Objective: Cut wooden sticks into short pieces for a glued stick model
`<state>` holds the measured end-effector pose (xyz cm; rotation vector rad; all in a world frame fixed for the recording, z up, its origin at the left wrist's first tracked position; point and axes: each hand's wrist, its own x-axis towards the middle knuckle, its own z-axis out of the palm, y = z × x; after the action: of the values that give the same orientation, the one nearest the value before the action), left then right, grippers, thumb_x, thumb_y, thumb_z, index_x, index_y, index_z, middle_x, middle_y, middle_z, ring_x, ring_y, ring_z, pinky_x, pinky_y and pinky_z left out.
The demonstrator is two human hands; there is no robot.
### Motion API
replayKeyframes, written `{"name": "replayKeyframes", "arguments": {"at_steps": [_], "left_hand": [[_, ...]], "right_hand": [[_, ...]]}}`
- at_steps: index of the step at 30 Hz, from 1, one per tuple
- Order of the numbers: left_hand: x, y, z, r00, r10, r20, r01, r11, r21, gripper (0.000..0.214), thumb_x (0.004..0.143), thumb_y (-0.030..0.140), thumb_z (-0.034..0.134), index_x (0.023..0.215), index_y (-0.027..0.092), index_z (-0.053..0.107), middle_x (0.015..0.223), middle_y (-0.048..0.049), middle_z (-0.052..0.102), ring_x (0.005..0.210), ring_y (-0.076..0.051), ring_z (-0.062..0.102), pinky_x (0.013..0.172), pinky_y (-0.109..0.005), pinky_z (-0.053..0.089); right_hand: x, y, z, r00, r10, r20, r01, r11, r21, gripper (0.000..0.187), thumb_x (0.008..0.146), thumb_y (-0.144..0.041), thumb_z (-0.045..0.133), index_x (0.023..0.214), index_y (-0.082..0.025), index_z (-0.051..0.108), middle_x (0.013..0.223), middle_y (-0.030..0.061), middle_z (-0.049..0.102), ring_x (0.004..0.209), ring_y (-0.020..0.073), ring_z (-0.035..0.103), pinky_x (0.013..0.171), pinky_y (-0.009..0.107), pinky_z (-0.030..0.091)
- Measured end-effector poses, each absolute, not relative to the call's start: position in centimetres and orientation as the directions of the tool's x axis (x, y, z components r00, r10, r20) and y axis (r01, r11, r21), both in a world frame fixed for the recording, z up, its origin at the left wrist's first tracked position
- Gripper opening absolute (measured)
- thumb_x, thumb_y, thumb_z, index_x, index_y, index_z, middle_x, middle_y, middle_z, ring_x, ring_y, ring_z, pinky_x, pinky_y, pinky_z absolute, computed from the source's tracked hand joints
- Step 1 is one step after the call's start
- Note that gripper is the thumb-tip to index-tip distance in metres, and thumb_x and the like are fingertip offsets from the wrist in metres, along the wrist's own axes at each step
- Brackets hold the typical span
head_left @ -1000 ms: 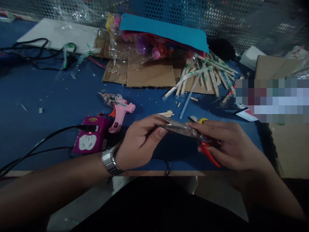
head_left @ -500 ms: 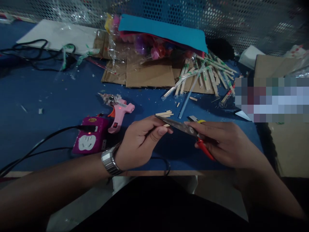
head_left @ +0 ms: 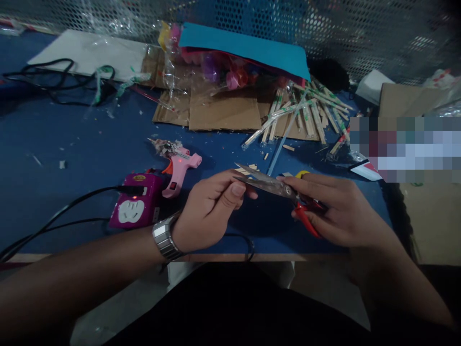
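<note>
My right hand grips red-handled scissors, their blades slightly apart and pointing left. My left hand, a metal watch on its wrist, pinches a small wooden stick piece at the blades; the piece is mostly hidden by my fingers. Just beyond the blades lie a few short cut wooden sticks on the blue table.
A pink glue gun and a magenta power socket with black cables sit left of my hands. Cardboard pieces, a heap of wrapped chopsticks, blue paper and plastic bags lie farther back. A cardboard box stands at right.
The scissor blades closed half a second ago and have parted a little now. Both hands stayed in nearly the same place.
</note>
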<state>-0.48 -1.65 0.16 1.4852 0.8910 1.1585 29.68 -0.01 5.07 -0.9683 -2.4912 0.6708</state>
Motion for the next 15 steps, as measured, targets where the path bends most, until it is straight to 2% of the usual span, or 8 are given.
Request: {"name": "replayKeyframes", "arguments": {"at_steps": [5, 7, 11, 15], "left_hand": [[-0.5, -1.8, 0.1, 0.281, 0.932, 0.229, -0.028, -0.231, 0.973, 0.033, 0.119, 0.044, 0.059, 0.105, 0.023, 0.082, 0.094, -0.0018, 0.077, 0.071, -0.008, 0.064, 0.064, -0.021, 0.052], [-0.5, -1.8, 0.1, 0.281, 0.93, 0.235, -0.04, -0.234, 0.972, 0.031, 0.119, 0.043, 0.059, 0.108, 0.024, 0.08, 0.087, -0.0004, 0.073, 0.068, -0.008, 0.061, 0.063, -0.022, 0.05], [-0.4, -1.6, 0.4, 0.307, 0.912, 0.273, 0.075, -0.309, 0.948, 0.025, 0.119, 0.041, 0.056, 0.123, 0.024, 0.074, 0.074, 0.0036, 0.063, 0.062, -0.011, 0.058, 0.061, -0.026, 0.047], [-0.2, -1.5, 0.4, 0.519, 0.798, 0.306, 0.277, -0.496, 0.823, 0.027, 0.117, 0.035, 0.055, 0.138, 0.026, 0.07, 0.092, 0.0011, 0.081, 0.058, -0.011, 0.063, 0.058, -0.028, 0.043]], "right_hand": [[30.1, -0.3, 4.8, -0.689, 0.711, 0.137, 0.546, 0.634, -0.548, 0.067, 0.106, -0.021, 0.071, 0.17, -0.035, 0.057, 0.139, 0.0091, 0.081, 0.117, 0.0295, 0.082, 0.088, 0.038, 0.065], [30.2, -0.3, 4.8, -0.674, 0.728, 0.127, 0.568, 0.62, -0.541, 0.064, 0.106, -0.021, 0.071, 0.168, -0.034, 0.059, 0.138, 0.009, 0.082, 0.11, 0.0283, 0.084, 0.083, 0.037, 0.065], [30.2, 0.5, 4.6, -0.536, 0.831, 0.149, 0.685, 0.531, -0.499, 0.051, 0.106, -0.029, 0.073, 0.157, -0.027, 0.069, 0.113, 0.0067, 0.085, 0.077, 0.0214, 0.078, 0.071, 0.035, 0.062], [31.0, 1.9, 4.8, -0.337, 0.935, 0.11, 0.832, 0.35, -0.429, 0.05, 0.105, -0.043, 0.072, 0.153, -0.027, 0.07, 0.11, 0.0081, 0.086, 0.084, 0.0274, 0.079, 0.072, 0.039, 0.06]]}}
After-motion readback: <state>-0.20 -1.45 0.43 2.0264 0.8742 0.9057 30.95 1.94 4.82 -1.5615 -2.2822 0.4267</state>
